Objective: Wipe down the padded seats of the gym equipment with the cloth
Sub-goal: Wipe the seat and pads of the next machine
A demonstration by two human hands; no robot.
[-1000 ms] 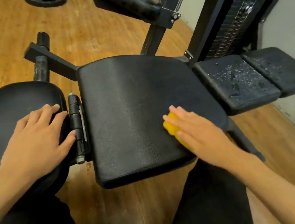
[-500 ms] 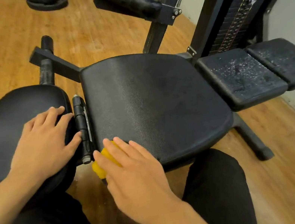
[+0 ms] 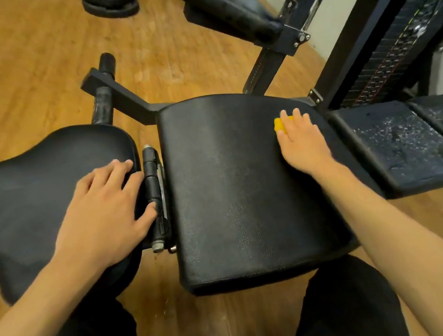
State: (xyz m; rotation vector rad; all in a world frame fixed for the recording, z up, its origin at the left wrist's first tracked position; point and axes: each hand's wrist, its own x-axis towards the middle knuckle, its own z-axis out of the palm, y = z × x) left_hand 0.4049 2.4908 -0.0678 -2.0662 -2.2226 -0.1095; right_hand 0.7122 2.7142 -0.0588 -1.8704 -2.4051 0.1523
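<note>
Since half a second ago the right hand [image 3: 303,143] has swept from the near left corner of the middle seat pad [image 3: 236,189] to its far right edge. It lies flat with straight fingers, pressing the yellow cloth [image 3: 280,125] onto the pad; only a corner of the cloth shows past the fingers. Meanwhile the left hand [image 3: 104,215] stays spread, palm down, on the curved left pad [image 3: 27,196], its fingertips touching the hinge [image 3: 155,191] between the two pads. Just right of the seat sit two worn, flaking pads [image 3: 399,142]. Wooden floor [image 3: 19,70] lies beneath.
</note>
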